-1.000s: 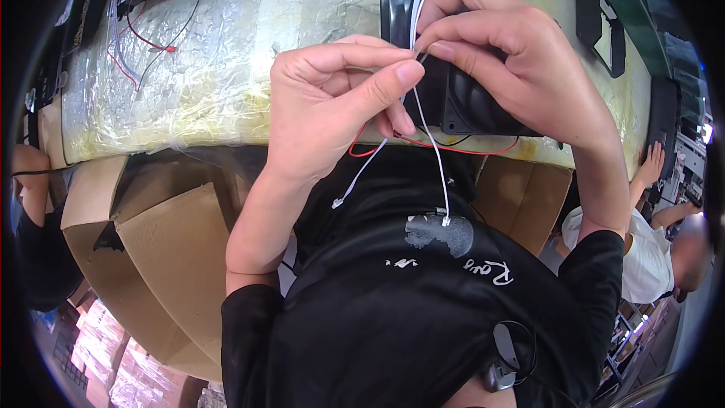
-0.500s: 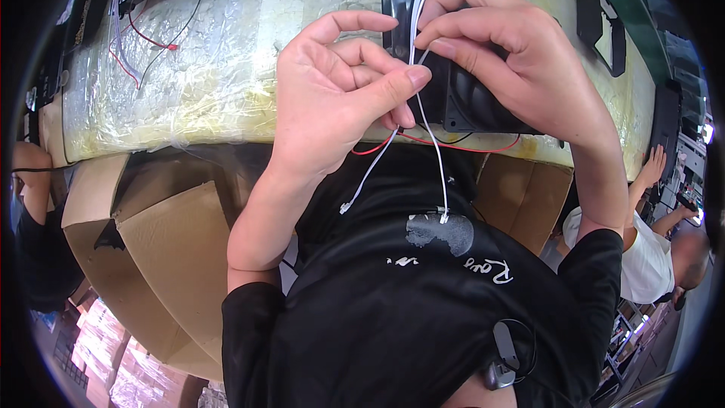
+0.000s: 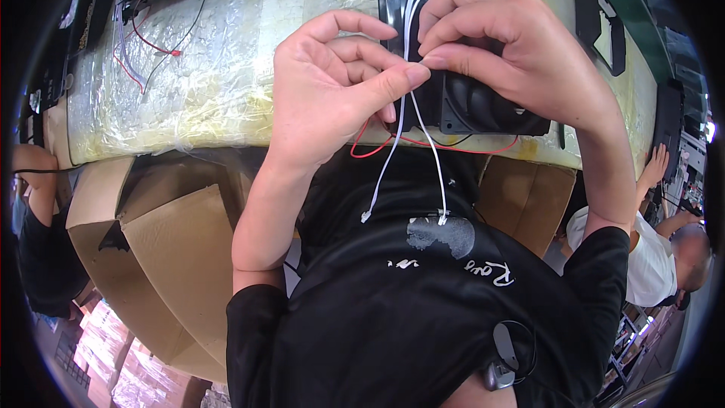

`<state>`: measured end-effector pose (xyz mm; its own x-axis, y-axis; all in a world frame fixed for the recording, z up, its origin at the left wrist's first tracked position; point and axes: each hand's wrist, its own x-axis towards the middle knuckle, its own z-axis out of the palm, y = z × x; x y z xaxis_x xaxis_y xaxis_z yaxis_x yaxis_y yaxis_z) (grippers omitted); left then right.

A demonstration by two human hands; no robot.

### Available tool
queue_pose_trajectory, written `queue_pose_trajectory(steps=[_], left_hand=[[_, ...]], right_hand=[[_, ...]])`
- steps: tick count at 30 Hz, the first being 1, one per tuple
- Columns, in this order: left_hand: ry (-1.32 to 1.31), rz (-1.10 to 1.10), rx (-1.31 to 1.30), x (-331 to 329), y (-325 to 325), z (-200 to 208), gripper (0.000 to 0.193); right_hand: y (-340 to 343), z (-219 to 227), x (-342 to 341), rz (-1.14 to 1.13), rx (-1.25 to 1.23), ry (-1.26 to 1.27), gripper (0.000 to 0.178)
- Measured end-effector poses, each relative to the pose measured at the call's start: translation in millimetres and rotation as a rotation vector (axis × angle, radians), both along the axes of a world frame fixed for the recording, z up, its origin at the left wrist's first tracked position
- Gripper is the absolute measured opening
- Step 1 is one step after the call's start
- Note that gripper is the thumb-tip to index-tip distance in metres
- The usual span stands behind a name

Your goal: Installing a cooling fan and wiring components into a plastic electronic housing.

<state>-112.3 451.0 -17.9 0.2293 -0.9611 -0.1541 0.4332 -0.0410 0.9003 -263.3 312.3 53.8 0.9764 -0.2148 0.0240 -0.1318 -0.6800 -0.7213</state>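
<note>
Since one small white plug (image 3: 366,217) had swung toward its matching plug (image 3: 443,218), the slim white cables (image 3: 408,26) seemed better aligned beside the black plastic fan (image 3: 483,109) on the film-covered tabletop (image 3: 211,83); the right hand (image 3: 506,38) pinched them, the left hand (image 3: 321,91) splayed its forefinger, hold unclear.

Head view, single: left fisheye of worn pair, facing steeply down. Very wide field, edges bowed, rim dark. Black shirt (image 3: 408,317) close, lower centre; left hand (image 3: 326,89) and right hand (image 3: 510,39) near, upper centre; bench (image 3: 245,38) across top; co-worker (image 3: 638,261) farther, right edge.
</note>
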Motion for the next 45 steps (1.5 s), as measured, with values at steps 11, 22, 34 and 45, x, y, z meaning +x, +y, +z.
queue_pose_trajectory(steps=[11,22,34,45], left_hand=[[-0.006,-0.012,-0.021,1.1,2.4,-7.0,0.033],[-0.195,0.080,-0.303,-16.7,12.1,-24.5,0.015],[-0.442,0.168,-0.263,-10.9,2.1,-26.4,0.022],[-0.703,0.135,-0.457,-12.4,1.1,-21.6,0.008]], right_hand=[[-2.6,18.0,4.8,-0.014,0.189,0.254,0.006],[20.4,-0.1,-12.3,0.024,-0.040,0.027,0.009],[26.4,10.6,-53.7,-0.027,0.031,-0.335,0.013],[17.8,-107.7,-198.4,-1.006,-0.733,0.110,0.047]])
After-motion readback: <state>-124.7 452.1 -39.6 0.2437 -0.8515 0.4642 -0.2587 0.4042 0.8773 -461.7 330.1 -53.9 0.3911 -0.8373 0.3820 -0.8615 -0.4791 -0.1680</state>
